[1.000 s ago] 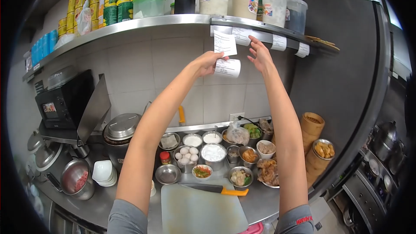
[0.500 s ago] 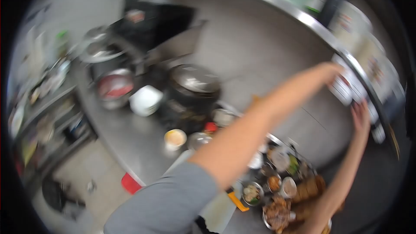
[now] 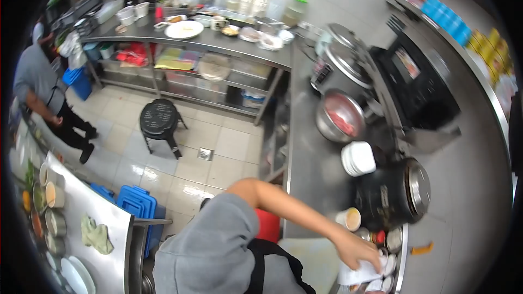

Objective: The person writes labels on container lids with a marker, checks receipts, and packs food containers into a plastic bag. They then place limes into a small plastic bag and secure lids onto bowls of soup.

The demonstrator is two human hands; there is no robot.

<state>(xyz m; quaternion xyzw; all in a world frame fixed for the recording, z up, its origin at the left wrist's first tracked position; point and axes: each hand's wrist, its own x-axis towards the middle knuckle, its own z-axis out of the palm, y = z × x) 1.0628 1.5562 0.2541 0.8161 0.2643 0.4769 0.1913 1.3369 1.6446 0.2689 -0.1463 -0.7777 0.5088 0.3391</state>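
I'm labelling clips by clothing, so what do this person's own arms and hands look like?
The left arm wears a loose, plain grey sleeve ending near the elbow; the forearm is bare. The left hand shows no glove. A black strap crosses the grey top. The right hand is out of view.

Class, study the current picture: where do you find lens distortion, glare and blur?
Head view: black vignetted corners, and the upper right shelf bows into a curve; head view: bright glare on the floor tiles; head view: yellow cans look soft, perhaps from camera motion.
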